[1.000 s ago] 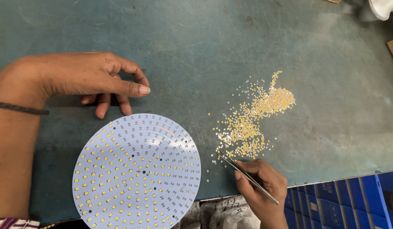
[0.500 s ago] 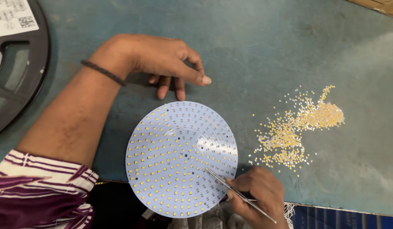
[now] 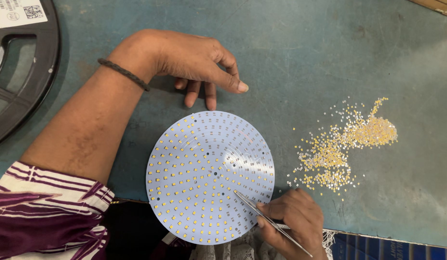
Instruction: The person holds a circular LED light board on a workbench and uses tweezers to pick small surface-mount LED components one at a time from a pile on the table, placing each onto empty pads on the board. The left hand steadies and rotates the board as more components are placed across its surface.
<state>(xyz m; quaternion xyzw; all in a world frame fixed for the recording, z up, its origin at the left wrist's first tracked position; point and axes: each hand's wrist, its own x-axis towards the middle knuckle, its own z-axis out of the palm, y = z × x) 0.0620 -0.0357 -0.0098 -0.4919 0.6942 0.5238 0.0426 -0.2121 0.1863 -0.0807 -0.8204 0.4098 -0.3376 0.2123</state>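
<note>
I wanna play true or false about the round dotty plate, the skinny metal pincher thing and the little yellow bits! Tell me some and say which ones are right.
1. The right hand holds tweezers with the tips over the round white board. True.
2. The left hand is lifting the board. False: it rests on the green table, just beyond the board's far edge.
3. The pile of tiny yellow chips lies to the right of the board. True.
4. The black reel sits on top of the board. False: it lies apart, at the far left.
</note>
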